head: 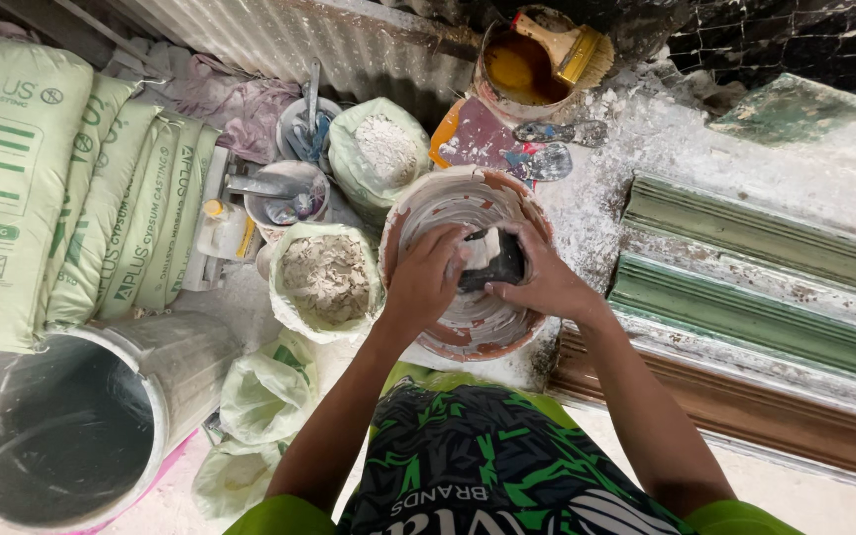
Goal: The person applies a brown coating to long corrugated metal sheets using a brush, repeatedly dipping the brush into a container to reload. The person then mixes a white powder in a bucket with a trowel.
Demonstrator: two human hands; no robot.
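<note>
Both your hands are down inside the plaster-smeared mixing bowl [468, 260], which sits on the floor right in front of your knees. Your left hand [426, 279] curls closed over the near inner wall, touching the dark scraper [495, 264]; whether its grip has hold of the tool, you cannot tell. Your right hand [539, 279] has its grip closed around the scraper, which carries a lump of white plaster. Just left of the bowl stands an open bag of plaster chips [326, 279]. Beyond the bowl stands a tin with a brush [537, 59].
</note>
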